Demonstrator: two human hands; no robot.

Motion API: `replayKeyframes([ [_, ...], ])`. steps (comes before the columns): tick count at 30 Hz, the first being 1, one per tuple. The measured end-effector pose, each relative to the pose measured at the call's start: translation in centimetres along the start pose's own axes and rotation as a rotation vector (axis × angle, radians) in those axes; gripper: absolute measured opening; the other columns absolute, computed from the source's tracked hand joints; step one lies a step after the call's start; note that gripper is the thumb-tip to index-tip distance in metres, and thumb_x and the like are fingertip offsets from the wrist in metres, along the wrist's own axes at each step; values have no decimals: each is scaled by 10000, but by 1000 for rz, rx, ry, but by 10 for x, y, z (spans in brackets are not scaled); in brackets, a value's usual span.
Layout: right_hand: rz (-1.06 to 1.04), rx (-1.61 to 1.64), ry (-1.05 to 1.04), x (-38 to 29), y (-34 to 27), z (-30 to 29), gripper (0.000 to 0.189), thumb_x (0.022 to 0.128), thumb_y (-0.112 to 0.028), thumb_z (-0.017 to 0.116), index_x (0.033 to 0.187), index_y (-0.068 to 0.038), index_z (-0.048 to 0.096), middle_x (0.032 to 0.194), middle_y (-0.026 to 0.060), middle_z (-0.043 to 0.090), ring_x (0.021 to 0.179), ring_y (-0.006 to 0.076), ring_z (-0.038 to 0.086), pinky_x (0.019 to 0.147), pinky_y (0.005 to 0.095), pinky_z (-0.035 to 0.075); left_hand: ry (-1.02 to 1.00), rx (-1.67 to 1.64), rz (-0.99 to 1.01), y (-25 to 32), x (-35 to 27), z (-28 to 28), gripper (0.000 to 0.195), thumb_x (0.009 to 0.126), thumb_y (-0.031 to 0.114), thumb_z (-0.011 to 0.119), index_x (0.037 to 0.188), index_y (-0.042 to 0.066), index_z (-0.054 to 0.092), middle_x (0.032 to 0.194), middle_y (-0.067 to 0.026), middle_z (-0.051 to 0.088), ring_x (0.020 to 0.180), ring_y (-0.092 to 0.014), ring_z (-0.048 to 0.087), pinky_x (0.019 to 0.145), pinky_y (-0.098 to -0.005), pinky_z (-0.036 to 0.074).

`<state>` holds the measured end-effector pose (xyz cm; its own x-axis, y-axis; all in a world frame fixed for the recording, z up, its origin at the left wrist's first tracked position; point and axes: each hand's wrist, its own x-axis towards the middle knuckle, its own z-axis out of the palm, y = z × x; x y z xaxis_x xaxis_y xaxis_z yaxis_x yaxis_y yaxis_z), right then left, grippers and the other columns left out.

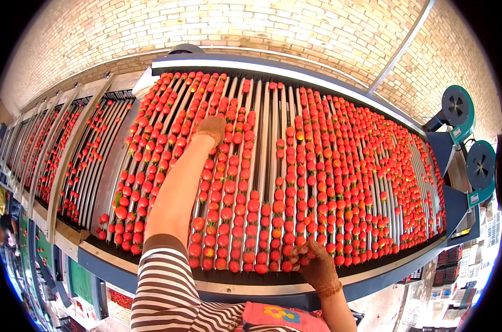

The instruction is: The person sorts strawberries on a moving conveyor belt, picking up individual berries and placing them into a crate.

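A wide roller conveyor point(262, 137) stretches before me, carrying rows of small red tomatoes point(229, 186), some with green stems. My left hand point(211, 128), in a brown glove, reaches across to the tomatoes in the far half. Its fingers are hidden behind the back of the hand, so I cannot tell whether it grips one. Close to the near edge is my right hand point(319, 265), also in a brown glove. Its fingers curl around a tomato point(304, 261) beside the row ends. A green leaf point(118, 199) lies among tomatoes on the left.
A metal rail point(251, 289) edges the conveyor on my side. Further roller sections point(93, 166) with tomatoes continue left, under metal crossbars point(74, 141). Two green blowers point(457, 108) stand at the right end. Behind runs a brick wall point(255, 25). Stacked crates point(448, 265) stand lower right.
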<state>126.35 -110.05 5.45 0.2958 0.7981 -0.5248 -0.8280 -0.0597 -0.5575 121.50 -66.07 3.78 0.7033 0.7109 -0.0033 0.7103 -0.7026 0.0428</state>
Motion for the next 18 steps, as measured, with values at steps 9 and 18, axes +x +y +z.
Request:
replayKeyframes([
  [9,62,61,87,5,-10,1,218,832,-244,592,932,-52,568,902,105,609,769,196,533,679,318,423,-75,-121,-27,18,17,0,250,836,116,493,999,-11,633,1090,-256,592,1016,-359,596,840,-423,492],
  [18,-10,193,-6,17,-25,-13,358,848,-134,566,1197,-63,536,937,96,634,733,162,577,599,258,473,231,-200,-8,65,-16,-26,246,836,206,516,974,38,632,971,-208,634,891,-343,636,788,-441,503],
])
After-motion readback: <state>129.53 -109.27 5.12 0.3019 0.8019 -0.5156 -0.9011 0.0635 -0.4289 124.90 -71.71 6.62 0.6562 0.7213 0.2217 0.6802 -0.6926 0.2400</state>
